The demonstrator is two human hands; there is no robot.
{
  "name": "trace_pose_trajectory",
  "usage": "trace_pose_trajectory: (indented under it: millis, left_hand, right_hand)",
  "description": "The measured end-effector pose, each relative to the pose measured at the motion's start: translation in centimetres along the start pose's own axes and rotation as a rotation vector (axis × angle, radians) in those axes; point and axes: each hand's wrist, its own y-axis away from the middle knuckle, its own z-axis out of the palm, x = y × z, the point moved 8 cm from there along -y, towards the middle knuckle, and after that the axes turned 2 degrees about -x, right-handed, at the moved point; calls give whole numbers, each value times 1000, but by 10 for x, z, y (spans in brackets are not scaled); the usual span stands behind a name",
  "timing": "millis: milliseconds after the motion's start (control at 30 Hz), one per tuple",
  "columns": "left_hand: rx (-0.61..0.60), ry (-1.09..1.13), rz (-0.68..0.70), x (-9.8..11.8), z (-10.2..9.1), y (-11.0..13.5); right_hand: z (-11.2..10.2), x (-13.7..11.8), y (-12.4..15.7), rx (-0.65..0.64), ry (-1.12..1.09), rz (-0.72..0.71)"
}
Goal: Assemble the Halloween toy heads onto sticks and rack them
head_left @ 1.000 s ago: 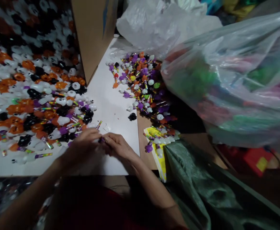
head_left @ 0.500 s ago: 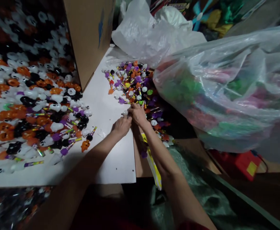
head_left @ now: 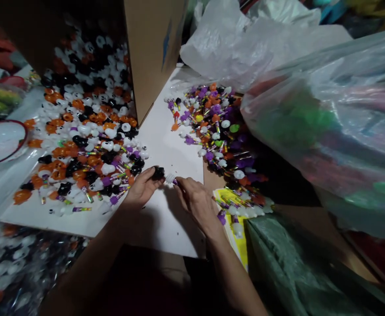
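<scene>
Over the white board [head_left: 166, 228], my left hand [head_left: 141, 189] grips a small black plastic figure [head_left: 158, 173] between thumb and fingers. My right hand [head_left: 197, 204] pinches a thin tube with a white ridged end [head_left: 170, 178] and a purple part at the fingertips. That white end points at the black figure, close beside it; whether they touch I cannot tell. Left of my left hand spreads a heap of orange, white and black figures [head_left: 80, 151], some with bright patterned tubes. Beyond my right hand lies a second pile of small figures on tubes [head_left: 212, 114].
An open cardboard box [head_left: 156, 48] stands behind the left heap. A big clear bag of colourful items [head_left: 311, 127] bulges in at right, above a dark green bag [head_left: 284, 259]. A yellow sheet [head_left: 241, 245] and a red-rimmed white bowl [head_left: 1, 142] flank the board.
My view has turned left. Both hands have come back from the right pile's edge toward me. A black figure now shows in my left hand and a white-ended tube in my right.
</scene>
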Motion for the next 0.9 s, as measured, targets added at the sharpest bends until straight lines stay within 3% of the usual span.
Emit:
trace_pose_trajectory:
  millis: [133,233,333,400,500,600,700,800,900]
  left_hand:
    - [-80,-130,62,1,4,6]
    - [-98,-160,98,0,4,10]
    - [-119,-176,165,2,5,20]
    - [-160,-229,246,7,7,29]
    - [-236,-360,366,19,7,45]
    - [-282,-439,404,37,1,54]
    - [-254,-457,433,70,-5,56]
    - [-110,-344,536,109,-13,56]
    - [-7,-231,539,122,-18,53]
  right_hand:
    - [-6,-8,0,5,99,-46]
    - [-8,-10,3,25,-65,-14]
    - [-2,-6,4,30,-379,108]
    - [13,-2,5,-33,-679,242]
    - [49,-12,7,-208,-1264,448]
    - [71,-38,0,-405,-1644,504]
    - [73,-58,-23,-516,-1692,405]
    - [64,-63,-51,-456,-1580,274]
    - [59,-60,-64,-391,-1445,190]
